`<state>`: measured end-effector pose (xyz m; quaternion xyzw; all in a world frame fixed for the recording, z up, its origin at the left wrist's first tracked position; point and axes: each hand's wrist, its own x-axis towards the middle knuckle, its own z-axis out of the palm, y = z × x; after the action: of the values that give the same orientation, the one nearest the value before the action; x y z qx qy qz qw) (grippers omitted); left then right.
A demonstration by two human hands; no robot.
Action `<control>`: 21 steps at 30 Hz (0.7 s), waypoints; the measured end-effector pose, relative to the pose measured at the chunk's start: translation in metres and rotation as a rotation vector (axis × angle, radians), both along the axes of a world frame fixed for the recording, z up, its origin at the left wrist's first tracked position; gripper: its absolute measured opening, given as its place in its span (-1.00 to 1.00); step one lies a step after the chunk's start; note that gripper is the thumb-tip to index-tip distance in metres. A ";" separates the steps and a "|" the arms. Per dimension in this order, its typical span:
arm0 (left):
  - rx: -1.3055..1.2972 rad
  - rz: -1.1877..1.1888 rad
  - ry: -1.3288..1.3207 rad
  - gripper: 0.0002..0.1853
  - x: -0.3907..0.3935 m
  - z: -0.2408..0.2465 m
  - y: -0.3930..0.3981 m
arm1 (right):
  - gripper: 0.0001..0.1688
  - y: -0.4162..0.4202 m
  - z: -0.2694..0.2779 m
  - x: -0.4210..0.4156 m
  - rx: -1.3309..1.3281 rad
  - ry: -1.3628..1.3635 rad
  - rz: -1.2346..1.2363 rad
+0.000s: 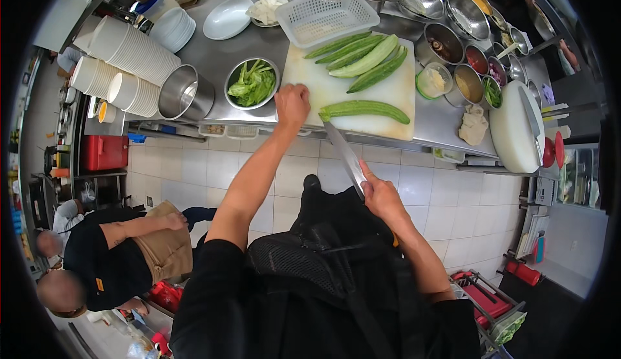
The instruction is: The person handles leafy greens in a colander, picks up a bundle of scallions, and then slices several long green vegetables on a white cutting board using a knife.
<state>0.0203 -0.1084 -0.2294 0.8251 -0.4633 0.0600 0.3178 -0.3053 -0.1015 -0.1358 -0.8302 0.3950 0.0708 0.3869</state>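
My right hand (383, 195) grips a long kitchen knife (343, 151) whose blade slants up and left over the board's front edge. Its tip is at the left end of a single green cucumber-like vegetable (366, 109), lying crosswise on the white cutting board (310, 80). My left hand (292, 103) is at the board's left edge, fingers curled; whether anything is in it is hidden. Several more long green cucumbers (364, 56) lie together at the back of the board, one of them paler. Just left of my left hand stands a steel bowl (276, 85) of green leaves (251, 85).
Behind the board sits a white perforated basket (327, 14). To the right are steel pots (439, 43), a green-rimmed tub (433, 81), a crumpled cloth (473, 125) and a round white board (512, 126). Stacked paper bowls (133, 43) stand left. A co-worker (121, 247) is at lower left.
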 end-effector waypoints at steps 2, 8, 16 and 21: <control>-0.124 0.006 0.026 -0.83 0.004 0.001 -0.007 | -0.32 -0.003 0.000 -0.006 0.091 -0.024 -0.035; -0.035 -0.364 0.374 -0.73 -0.033 0.022 0.022 | -0.36 -0.007 -0.011 -0.010 0.148 -0.047 -0.092; -0.049 -0.116 0.251 -0.79 -0.016 -0.001 0.020 | -0.38 -0.011 -0.008 -0.015 0.136 -0.107 -0.034; -0.243 0.083 0.046 -0.79 -0.001 0.010 0.000 | -0.38 -0.011 -0.012 -0.018 0.095 -0.140 -0.115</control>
<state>0.0188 -0.1082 -0.2190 0.8002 -0.4106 0.1097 0.4232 -0.3236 -0.1128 -0.1474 -0.7899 0.4102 0.0090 0.4557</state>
